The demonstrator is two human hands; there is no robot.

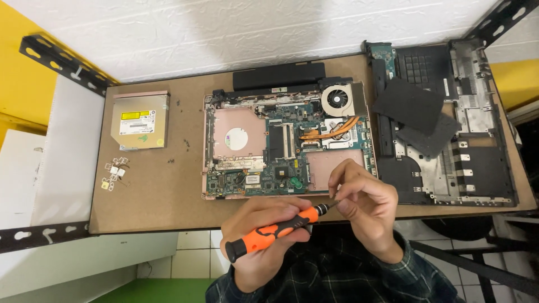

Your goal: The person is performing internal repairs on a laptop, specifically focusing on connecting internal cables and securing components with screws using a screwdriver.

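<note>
While the left hand point(264, 235) grips the orange-and-black screwdriver point(275, 230) by its handle, the right hand point(362, 205) pinches at its tip. Shaft axis runs lower-left to upper-right, near table edge. Opened laptop board point(286, 146) lies just beyond both hands, right hand nearer.

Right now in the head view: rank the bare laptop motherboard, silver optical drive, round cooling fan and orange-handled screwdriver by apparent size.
1. bare laptop motherboard
2. silver optical drive
3. orange-handled screwdriver, nearer the camera, so unsure against the drive
4. round cooling fan
</note>
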